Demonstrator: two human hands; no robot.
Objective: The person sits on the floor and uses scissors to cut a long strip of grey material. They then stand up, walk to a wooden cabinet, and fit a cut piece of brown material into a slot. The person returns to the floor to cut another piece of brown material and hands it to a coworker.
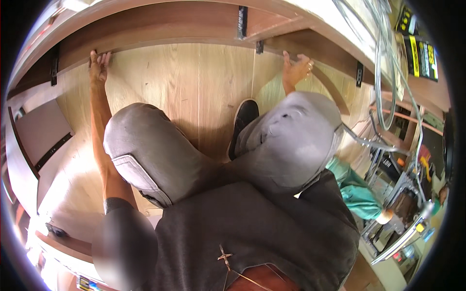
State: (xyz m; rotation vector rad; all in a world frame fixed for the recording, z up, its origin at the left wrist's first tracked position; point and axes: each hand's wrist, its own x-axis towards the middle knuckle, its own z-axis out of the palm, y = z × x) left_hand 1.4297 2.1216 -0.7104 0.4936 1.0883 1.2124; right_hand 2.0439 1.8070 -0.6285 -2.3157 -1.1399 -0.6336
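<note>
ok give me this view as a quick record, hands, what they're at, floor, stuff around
left hand: fingers at the lower edge of a brown wooden panel; hand
right hand: at the same edge, farther right; hand
grip: cannot tell how firm, fingertips partly hidden
floor: light wood-look planks
posture: knees bent apart in grey trousers, one black shoe visible
right side: looped grey cable, another person's teal clothing

I log a panel (184, 24) ahead of both knees (145, 133), a shoe (247, 114) on the floor (179, 82) between them. Board (41, 127) at left; cables (378, 77) hanging at right.
</note>
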